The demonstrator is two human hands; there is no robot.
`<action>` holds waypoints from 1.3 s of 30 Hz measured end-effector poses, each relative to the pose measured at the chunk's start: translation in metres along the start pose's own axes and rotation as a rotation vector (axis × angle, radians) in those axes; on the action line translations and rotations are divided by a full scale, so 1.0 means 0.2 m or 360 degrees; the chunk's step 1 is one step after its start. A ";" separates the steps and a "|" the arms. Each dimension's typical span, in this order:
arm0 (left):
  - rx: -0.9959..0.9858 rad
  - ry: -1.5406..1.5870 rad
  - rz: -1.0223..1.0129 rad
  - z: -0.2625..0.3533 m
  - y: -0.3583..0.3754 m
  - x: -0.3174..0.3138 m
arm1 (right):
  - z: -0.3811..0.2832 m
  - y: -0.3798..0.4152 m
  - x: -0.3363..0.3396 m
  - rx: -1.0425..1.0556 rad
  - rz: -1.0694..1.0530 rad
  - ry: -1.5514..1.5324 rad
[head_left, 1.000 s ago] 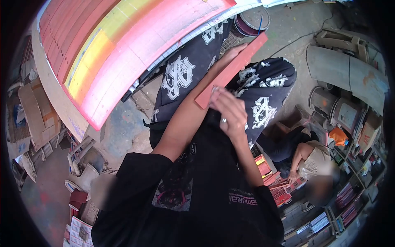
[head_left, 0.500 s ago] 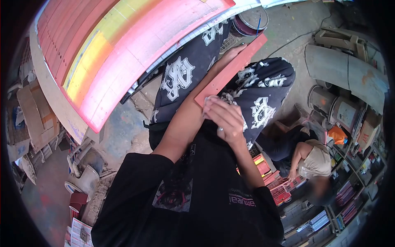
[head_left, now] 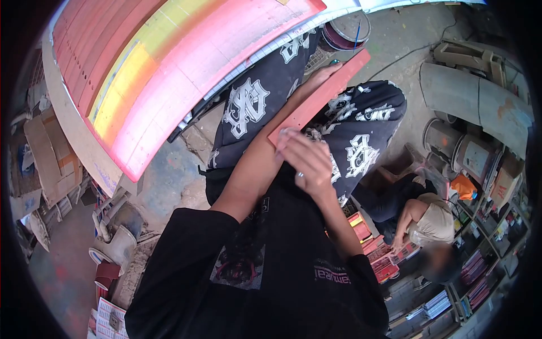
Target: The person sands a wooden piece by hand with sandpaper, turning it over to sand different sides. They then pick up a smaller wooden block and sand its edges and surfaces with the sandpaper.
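Note:
A long, flat salmon-red painted board [head_left: 324, 96] lies slantwise over my lap, with small dark holes near its close end. My left hand [head_left: 323, 74] grips its far part from the left edge; most of the fingers are hidden behind it. My left forearm runs beneath the near end. Bent and pressed together, the fingers of my right hand [head_left: 307, 161] rest on that near end, smeared by motion. A bit of something pale shows under the fingertips, and I cannot tell what it is. A ring sits on one right finger.
A large curved panel [head_left: 186, 68] painted pink, yellow and red stands at upper left. Beyond my knees is a paint bucket [head_left: 347, 31] with a blue stick. At right another person [head_left: 432, 217] crouches by red pieces [head_left: 384, 263]. Cardboard boxes [head_left: 53, 158] stand at far left.
My right fingers have shifted slightly over the board's near end and are more blurred. The board has moved a little up and right. The other person's hand has moved slightly.

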State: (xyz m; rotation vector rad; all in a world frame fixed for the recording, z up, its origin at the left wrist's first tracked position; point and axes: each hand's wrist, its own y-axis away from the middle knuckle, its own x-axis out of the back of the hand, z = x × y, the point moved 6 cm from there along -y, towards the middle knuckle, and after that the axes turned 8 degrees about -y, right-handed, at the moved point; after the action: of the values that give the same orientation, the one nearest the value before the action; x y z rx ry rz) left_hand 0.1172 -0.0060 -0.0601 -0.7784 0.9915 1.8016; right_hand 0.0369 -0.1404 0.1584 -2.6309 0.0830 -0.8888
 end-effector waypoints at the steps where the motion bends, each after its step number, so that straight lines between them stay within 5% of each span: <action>1: -0.0010 0.0016 -0.0035 0.00 0.00 -0.01 | -0.03 -0.01 -0.01 -0.0011 -0.0009 -0.0015; 5: -0.0052 -0.0041 -0.0011 0.01 -0.01 -0.01 | 0.12 -0.03 0.05 -0.0077 0.0198 0.0107; 27: -0.0054 0.0044 -0.0087 0.03 0.00 -0.04 | -0.04 -0.06 -0.03 -0.0086 -0.0019 0.0061; 39: 0.0072 -0.0108 0.0156 -0.04 -0.05 0.06 | 0.06 -0.05 -0.02 -0.0299 -0.0044 0.0216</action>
State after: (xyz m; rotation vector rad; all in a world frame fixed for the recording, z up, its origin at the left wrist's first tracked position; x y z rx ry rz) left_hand 0.1228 -0.0047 -0.0763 -0.6470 1.0377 1.8702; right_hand 0.0399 -0.1273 0.1506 -2.7454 0.1730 -1.1181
